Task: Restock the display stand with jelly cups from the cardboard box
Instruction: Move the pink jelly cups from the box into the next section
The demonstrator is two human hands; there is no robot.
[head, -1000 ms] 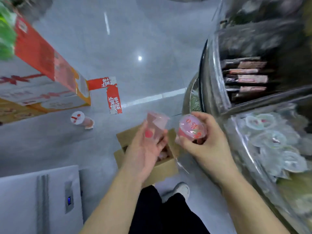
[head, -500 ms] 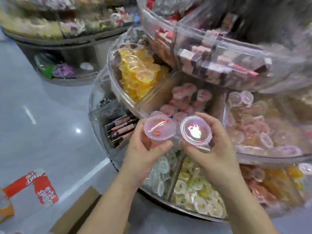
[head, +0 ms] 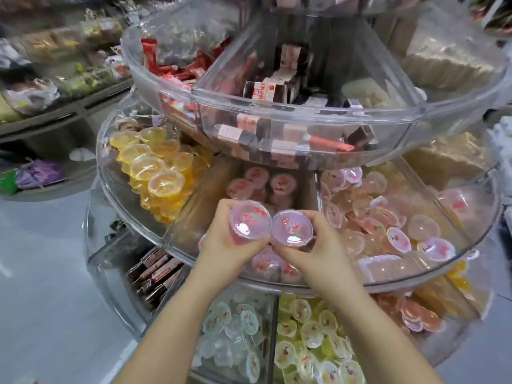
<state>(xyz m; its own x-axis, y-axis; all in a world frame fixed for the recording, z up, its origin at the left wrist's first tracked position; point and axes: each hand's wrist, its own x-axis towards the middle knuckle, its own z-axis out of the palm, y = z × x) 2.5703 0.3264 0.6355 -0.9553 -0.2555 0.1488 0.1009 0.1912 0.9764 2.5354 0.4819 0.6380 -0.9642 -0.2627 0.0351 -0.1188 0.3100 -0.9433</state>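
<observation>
My left hand (head: 230, 242) grips one pink cup (head: 250, 219) and my right hand (head: 313, 250) grips another (head: 291, 228), fingers curled round each, lids up and rims touching. Both are over the stand's (head: 133, 217) middle tier, above what looks like the pink-cup compartment near its front rim, between yellow cups (head: 155, 167) and pale ones (head: 388, 217).

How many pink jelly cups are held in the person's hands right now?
2. The left hand grips one pink-lidded clear plastic jelly cup; the right hand grips the other, side by side above the middle tier's pink-cup compartment.
</observation>
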